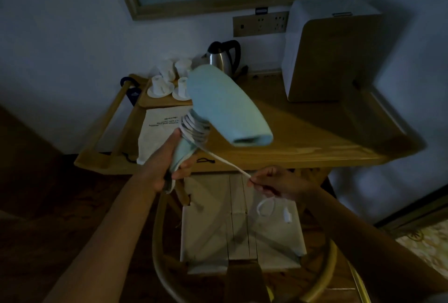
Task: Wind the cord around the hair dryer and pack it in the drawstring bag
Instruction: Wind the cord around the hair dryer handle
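Observation:
A pale blue hair dryer (223,106) is held up over the wooden table's front edge, nozzle pointing lower right. My left hand (167,164) grips its handle from below. Several turns of white cord (196,130) sit wound around the top of the handle. From there the cord runs taut down to my right hand (274,181), which pinches it. Below that hand the loose end loops and the white plug (287,215) dangles. The cream drawstring bag (157,137) with printed text lies flat on the table behind the dryer, partly hidden by it.
On the wooden table (303,133) stand a tray with white cups (167,82), a steel kettle (224,59) and a large white appliance (332,48). A wall socket panel (260,23) is behind. A chair with a pale seat (237,227) stands below my hands.

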Demonstrator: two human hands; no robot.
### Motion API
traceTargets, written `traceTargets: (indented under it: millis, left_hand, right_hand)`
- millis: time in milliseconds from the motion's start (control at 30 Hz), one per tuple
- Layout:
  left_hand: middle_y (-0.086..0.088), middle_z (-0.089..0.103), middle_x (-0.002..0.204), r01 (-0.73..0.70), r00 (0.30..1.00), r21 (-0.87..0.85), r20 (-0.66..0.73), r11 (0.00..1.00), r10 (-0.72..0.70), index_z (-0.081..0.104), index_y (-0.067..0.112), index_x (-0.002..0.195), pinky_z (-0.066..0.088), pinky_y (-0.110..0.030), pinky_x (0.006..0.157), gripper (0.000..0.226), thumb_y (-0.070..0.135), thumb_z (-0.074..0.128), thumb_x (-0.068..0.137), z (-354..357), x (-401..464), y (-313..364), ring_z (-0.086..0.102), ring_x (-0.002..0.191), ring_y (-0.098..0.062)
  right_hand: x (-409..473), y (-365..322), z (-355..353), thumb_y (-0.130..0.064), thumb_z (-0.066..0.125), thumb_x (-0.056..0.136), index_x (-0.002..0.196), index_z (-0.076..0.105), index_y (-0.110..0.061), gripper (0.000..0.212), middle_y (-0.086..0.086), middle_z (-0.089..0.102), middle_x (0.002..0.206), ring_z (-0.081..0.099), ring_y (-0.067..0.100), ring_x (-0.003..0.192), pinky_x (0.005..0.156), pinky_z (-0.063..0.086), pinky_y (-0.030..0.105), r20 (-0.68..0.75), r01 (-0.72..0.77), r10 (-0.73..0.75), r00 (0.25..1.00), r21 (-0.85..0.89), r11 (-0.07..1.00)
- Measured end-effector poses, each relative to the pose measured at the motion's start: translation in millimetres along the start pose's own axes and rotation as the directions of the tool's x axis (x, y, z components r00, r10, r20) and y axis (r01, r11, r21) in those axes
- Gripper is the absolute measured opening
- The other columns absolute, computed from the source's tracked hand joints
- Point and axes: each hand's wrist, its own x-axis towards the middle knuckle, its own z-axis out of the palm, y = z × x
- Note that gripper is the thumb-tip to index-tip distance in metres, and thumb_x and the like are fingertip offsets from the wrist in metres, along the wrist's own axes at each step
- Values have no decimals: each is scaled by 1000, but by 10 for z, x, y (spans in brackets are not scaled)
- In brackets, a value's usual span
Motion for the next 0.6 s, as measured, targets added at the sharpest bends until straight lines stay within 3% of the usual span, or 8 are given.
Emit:
traceTargets:
  millis: [33,100,167,233,300,367,500,600]
  left_hand:
    - [2,47,41,14,1000,98,-22,995,-12,66,17,71,20,-16,28,49,66,63,68,35,-32,22,36,24,-7]
    - [-1,63,53,50,991,304,-130,951,-11,62,22,74,44,-21,38,46,67,61,68,66,-89,43,59,38,-12]
    - [-16,71,85,20,998,610,38,792,-55,63,32,89,57,-37,67,63,80,64,50,70,-116,84,70,73,-31]
    - [-16,71,91,-61,945,790,243,610,-219,65,38,96,56,-39,61,57,79,62,55,178,-135,110,67,65,-34]
    - [-14,70,83,-80,910,904,238,420,-339,65,29,99,51,-28,49,51,69,62,68,334,-70,56,62,49,-18]
    - [-9,66,75,-52,908,950,173,308,-381,63,21,97,45,-19,43,35,53,61,80,474,2,-113,55,42,-9]
    - [-1,63,67,135,950,957,-52,256,-309,62,16,99,50,-23,46,41,53,57,83,499,112,-438,58,45,-12]
    - [1,57,65,232,962,898,-153,375,-228,59,20,88,50,-23,46,28,47,55,87,471,198,-534,58,49,-13]
  right_hand:
    - [-4,-75,-28,-40,69,71,83,72,-18,24,14,59,70,47,18,51,48,41,24,-51,-4,1,999,-49,999]
    - [-40,-255,-65,-43,73,68,76,70,-26,20,31,57,87,52,40,66,71,52,44,-140,-18,-3,990,-144,989]
    - [-59,-419,-136,-21,61,86,74,61,-23,12,15,58,81,53,24,70,81,50,32,-183,-106,59,981,-261,959]
    - [-31,-611,-215,-5,48,92,74,56,-12,21,-1,48,69,44,7,62,58,44,10,-235,-252,165,958,-417,873]
    - [13,-812,-257,-16,56,90,81,64,-7,14,-3,52,65,41,7,56,43,34,11,-220,-223,115,969,-568,792]
    - [72,-945,-277,-24,63,85,77,67,-17,12,-5,59,67,44,7,57,46,34,15,-240,-188,43,970,-622,760]
    - [73,-1173,-123,-25,67,82,82,71,-18,8,-11,63,70,55,2,67,55,38,15,-244,-43,-192,951,-716,697]
    - [5,-1268,170,-21,65,83,86,72,-15,10,-8,64,75,53,0,64,51,37,11,-149,58,-304,941,-814,578]
